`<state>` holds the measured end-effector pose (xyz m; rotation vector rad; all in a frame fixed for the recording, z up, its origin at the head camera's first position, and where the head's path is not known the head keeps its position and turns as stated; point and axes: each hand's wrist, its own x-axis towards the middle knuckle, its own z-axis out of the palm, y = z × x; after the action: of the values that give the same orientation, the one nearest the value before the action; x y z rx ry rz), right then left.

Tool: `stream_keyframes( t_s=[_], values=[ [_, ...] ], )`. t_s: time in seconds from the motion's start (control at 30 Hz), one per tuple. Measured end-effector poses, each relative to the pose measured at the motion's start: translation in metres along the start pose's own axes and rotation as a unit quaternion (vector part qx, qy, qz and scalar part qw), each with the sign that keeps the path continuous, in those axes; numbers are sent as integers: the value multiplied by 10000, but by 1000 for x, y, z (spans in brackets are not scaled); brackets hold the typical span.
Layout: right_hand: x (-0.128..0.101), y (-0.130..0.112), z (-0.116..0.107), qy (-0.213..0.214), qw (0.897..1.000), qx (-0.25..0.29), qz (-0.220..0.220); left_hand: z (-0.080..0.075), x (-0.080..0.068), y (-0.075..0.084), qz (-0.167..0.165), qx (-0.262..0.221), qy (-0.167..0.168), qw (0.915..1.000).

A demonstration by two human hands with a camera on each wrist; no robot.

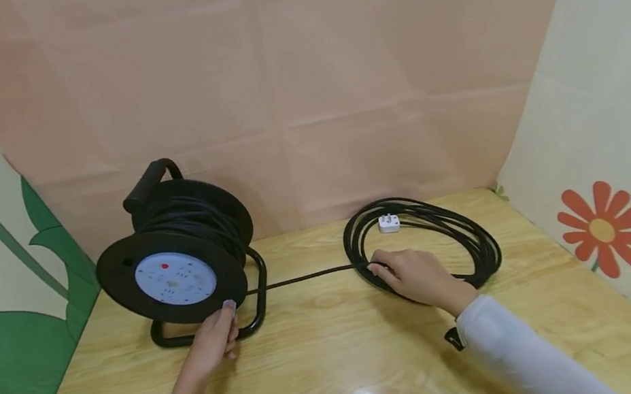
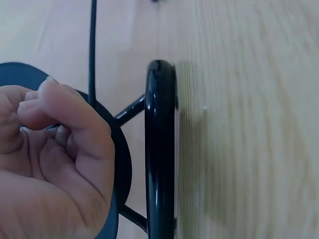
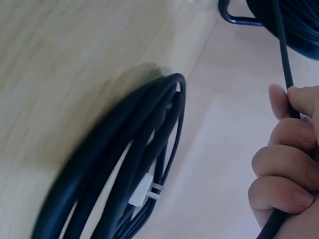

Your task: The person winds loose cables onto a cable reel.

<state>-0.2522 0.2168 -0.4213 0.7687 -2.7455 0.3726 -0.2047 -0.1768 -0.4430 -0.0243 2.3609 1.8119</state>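
Note:
A black cable reel (image 1: pixel 118 283) with a pale blue socket face (image 1: pixel 176 279) stands at the left on its tubular frame (image 2: pixel 160 149). My left hand (image 1: pixel 211 344) is at the lower right rim of the reel's front disc, thumb and curled fingers pinching it; the fingertips' contact is partly hidden. A black cable (image 1: pixel 309 276) runs taut from the reel to my right hand (image 1: pixel 418 277). The right fingers curl round that cable (image 3: pixel 283 50), above the near left side of a loose coil (image 1: pixel 479 233). In the left wrist view, the left hand (image 2: pixel 65 154) covers part of the disc.
A white three-pin plug (image 1: pixel 389 223) lies inside the coil. The wooden table (image 1: pixel 328 353) meets a pink backdrop (image 1: pixel 371 78) behind, with flower-patterned panels on both sides. The reel's black carrying handle (image 1: pixel 148 182) rises at its top.

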Motion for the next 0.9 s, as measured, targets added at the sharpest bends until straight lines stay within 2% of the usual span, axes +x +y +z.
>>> stream_keyframes(
  t_s=[0.23, 0.63, 0.9],
  values=[
    [-6, 13, -3, 93, 9996, 11, 252, -11, -1, -11, -143, 65, 25, 9999],
    [-14, 15, 4, -266, 9992, 212, 205, -27, 0, -17, -488, -4, 128, 9987],
    [-14, 27, -8, -199, 9994, -185, 227, -42, 1, -22, -780, -207, 388, 9960]
  ],
)
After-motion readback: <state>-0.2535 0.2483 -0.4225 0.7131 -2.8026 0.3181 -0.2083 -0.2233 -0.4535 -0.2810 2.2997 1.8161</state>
